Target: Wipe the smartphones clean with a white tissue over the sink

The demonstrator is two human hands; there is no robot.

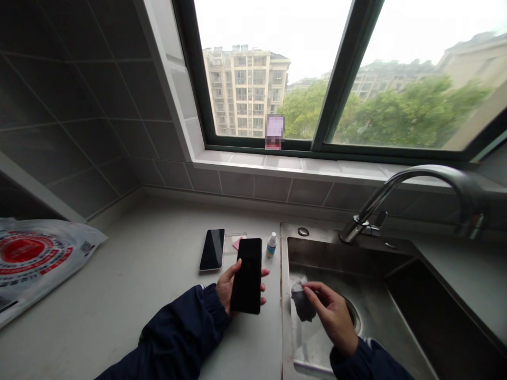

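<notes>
My left hand (226,287) is closed around a black smartphone (246,277), its dark screen turned up toward me. Over the left part of the sink, my right hand (330,311) pinches a thin grey cloth (304,302) that hangs down from the fingertips. A second smartphone (213,249) lies flat on the counter, beyond my left hand. Beside it is a clear phone case (233,238) with a pink piece (237,243) on it, partly hidden by the held phone. A small white-capped spray bottle (271,245) stands upright near the sink edge.
A stainless steel sink (336,258) with a drain takes up the right side, and a chrome faucet (356,224) arches over it. At the far left a printed plastic bag (43,258) lies on the white counter (130,264). Behind is a tiled wall with a window (261,145).
</notes>
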